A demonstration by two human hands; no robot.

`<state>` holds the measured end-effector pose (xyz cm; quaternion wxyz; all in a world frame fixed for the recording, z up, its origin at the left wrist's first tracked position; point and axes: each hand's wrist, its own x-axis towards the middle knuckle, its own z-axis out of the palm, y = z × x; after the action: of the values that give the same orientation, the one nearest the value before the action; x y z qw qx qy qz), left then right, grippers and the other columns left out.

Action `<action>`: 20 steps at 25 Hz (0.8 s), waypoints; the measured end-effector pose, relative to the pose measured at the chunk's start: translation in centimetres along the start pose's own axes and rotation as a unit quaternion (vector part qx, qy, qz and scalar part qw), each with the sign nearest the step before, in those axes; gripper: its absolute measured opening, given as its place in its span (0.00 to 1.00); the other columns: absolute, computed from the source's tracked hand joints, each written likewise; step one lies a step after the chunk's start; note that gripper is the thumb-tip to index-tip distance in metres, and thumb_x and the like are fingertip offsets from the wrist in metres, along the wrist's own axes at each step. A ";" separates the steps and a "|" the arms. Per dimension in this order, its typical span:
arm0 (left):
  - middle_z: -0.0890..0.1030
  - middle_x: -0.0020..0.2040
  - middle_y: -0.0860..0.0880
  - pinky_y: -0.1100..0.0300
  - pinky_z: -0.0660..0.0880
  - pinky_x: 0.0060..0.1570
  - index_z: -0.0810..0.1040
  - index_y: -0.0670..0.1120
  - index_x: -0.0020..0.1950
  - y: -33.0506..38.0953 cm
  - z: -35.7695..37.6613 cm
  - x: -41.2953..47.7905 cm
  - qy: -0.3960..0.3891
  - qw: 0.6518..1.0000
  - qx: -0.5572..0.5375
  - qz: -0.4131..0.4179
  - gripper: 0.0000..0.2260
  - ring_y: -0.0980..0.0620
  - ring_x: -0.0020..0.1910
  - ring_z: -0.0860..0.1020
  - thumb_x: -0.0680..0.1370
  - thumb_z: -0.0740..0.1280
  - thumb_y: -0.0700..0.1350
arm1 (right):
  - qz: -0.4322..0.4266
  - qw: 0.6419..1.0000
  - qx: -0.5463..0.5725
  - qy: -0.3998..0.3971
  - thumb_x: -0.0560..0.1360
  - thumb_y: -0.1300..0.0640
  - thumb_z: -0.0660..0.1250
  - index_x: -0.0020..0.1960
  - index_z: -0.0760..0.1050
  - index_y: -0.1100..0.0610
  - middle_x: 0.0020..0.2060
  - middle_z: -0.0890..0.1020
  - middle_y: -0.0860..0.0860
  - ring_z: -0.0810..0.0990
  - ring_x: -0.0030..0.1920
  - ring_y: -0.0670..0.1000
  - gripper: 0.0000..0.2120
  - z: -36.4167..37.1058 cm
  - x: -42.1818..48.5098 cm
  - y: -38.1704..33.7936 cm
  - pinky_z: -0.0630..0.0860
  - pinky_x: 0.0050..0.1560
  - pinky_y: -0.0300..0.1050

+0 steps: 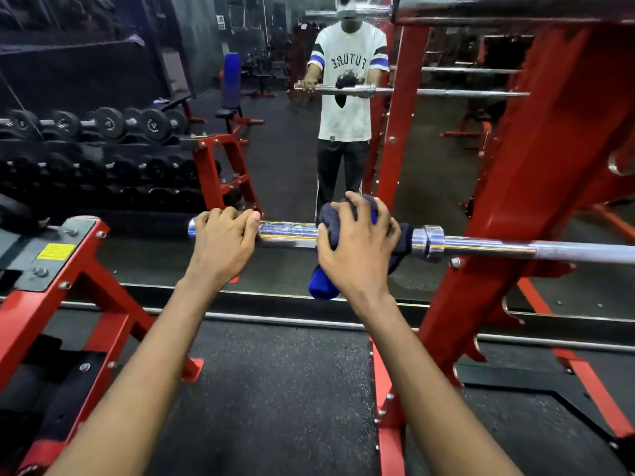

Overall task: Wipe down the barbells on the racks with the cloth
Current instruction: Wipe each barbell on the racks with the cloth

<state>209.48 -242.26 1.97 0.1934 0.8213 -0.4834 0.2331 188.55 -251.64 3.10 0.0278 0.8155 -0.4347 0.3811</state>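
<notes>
A chrome barbell point(288, 231) lies level across the red rack point(536, 187), its sleeve end pointing left. My left hand point(225, 240) grips the sleeve close to its tip. My right hand point(357, 242) holds a dark blue cloth point(323, 286) wrapped round the sleeve just left of the collar point(431, 240). A loose end of the cloth hangs below the bar. The thinner shaft runs off to the right past the rack upright.
A wall mirror point(281, 159) straight ahead reflects a person holding the bar. A rack of black dumbbells point(103, 149) stands at the left. A red bench frame point(68, 269) is at the lower left. Another bar point(515, 8) rests higher on the rack. Black rubber floor point(275, 389) lies below.
</notes>
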 end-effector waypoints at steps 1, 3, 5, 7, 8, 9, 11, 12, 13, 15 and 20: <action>0.80 0.44 0.46 0.45 0.66 0.57 0.79 0.51 0.52 -0.2 0.0 0.0 0.000 1.000 -0.008 0.003 0.21 0.41 0.48 0.76 0.83 0.48 0.55 | -0.028 1.000 0.005 -0.007 0.75 0.43 0.63 0.66 0.76 0.49 0.74 0.70 0.47 0.64 0.75 0.60 0.21 0.4 -0.7 -0.5 0.63 0.71 0.63; 0.80 0.44 0.47 0.45 0.66 0.57 0.79 0.52 0.53 -0.2 0.0 0.2 -0.003 1.000 -0.011 0.006 0.20 0.42 0.49 0.76 0.83 0.48 0.55 | -0.091 0.996 0.015 0.000 0.76 0.44 0.65 0.72 0.73 0.48 0.77 0.67 0.46 0.61 0.78 0.60 0.25 1.0 -2.4 0.1 0.62 0.73 0.62; 0.80 0.44 0.47 0.46 0.66 0.57 0.80 0.52 0.53 -0.2 -0.1 0.2 0.001 1.000 -0.016 0.007 0.21 0.42 0.48 0.76 0.83 0.48 0.55 | -0.118 0.992 0.023 0.022 0.76 0.46 0.68 0.75 0.71 0.46 0.78 0.65 0.46 0.60 0.79 0.60 0.27 1.3 -4.0 2.0 0.62 0.74 0.60; 0.80 0.44 0.48 0.46 0.66 0.56 0.80 0.52 0.53 -0.2 -0.1 0.3 0.010 1.000 -0.014 0.006 0.22 0.43 0.48 0.76 0.83 0.47 0.55 | -0.096 0.993 0.033 0.051 0.77 0.46 0.69 0.74 0.71 0.45 0.78 0.66 0.46 0.61 0.79 0.60 0.27 1.1 -4.3 3.1 0.62 0.74 0.59; 0.81 0.44 0.48 0.46 0.66 0.56 0.80 0.52 0.53 -0.2 -0.1 0.3 0.005 1.000 -0.012 0.007 0.22 0.43 0.48 0.76 0.83 0.47 0.56 | -0.074 0.995 0.035 0.059 0.77 0.45 0.69 0.73 0.73 0.45 0.77 0.67 0.47 0.63 0.78 0.59 0.25 1.0 -3.8 3.0 0.62 0.74 0.59; 0.81 0.44 0.48 0.46 0.66 0.56 0.81 0.51 0.53 -0.2 -0.1 0.4 -0.002 1.000 -0.010 0.008 0.22 0.43 0.48 0.77 0.83 0.47 0.56 | -0.045 0.997 0.036 0.057 0.77 0.44 0.68 0.71 0.74 0.45 0.75 0.69 0.46 0.64 0.76 0.59 0.23 0.9 -2.8 2.3 0.63 0.73 0.59; 0.81 0.44 0.48 0.46 0.66 0.55 0.81 0.51 0.52 0.0 -0.1 0.3 -0.005 1.000 -0.004 0.013 0.22 0.43 0.48 0.77 0.83 0.47 0.55 | 0.006 0.999 0.039 0.030 0.77 0.42 0.66 0.67 0.76 0.46 0.71 0.72 0.46 0.68 0.72 0.58 0.20 0.8 -0.4 0.0 0.67 0.69 0.59; 0.81 0.44 0.47 0.47 0.66 0.55 0.81 0.51 0.52 0.0 -0.2 0.3 -0.003 1.000 -0.001 0.016 0.22 0.43 0.48 0.77 0.83 0.47 0.55 | 0.013 0.999 0.035 0.013 0.76 0.42 0.65 0.64 0.77 0.47 0.70 0.73 0.46 0.69 0.70 0.58 0.19 0.9 0.7 -1.3 0.69 0.67 0.60; 0.81 0.44 0.47 0.47 0.66 0.54 0.81 0.51 0.52 0.0 -0.3 0.4 -0.001 1.000 0.000 0.021 0.22 0.43 0.47 0.77 0.83 0.47 0.55 | 0.007 1.000 0.028 0.004 0.76 0.41 0.64 0.62 0.78 0.48 0.68 0.75 0.45 0.70 0.69 0.58 0.18 1.0 1.4 -2.5 0.71 0.65 0.60; 0.81 0.44 0.47 0.47 0.66 0.54 0.80 0.51 0.52 -0.2 -0.4 0.6 -0.003 1.000 -0.005 0.026 0.22 0.43 0.48 0.77 0.84 0.48 0.55 | -0.047 0.999 0.021 0.016 0.76 0.41 0.64 0.61 0.78 0.48 0.68 0.75 0.45 0.70 0.69 0.57 0.18 1.6 1.2 -3.6 0.70 0.65 0.58; 0.82 0.46 0.47 0.46 0.65 0.55 0.79 0.52 0.52 -0.4 -0.2 0.6 -0.011 0.999 -0.018 0.035 0.20 0.42 0.49 0.77 0.84 0.48 0.55 | -0.101 0.981 0.065 0.151 0.78 0.46 0.71 0.71 0.76 0.50 0.74 0.71 0.50 0.66 0.76 0.62 0.22 4.1 -4.3 0.7 0.65 0.75 0.58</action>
<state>210.07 -242.38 2.43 0.1947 0.8029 -0.5178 0.2222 189.07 -250.62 -2.80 0.0784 0.7882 -0.3152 0.5228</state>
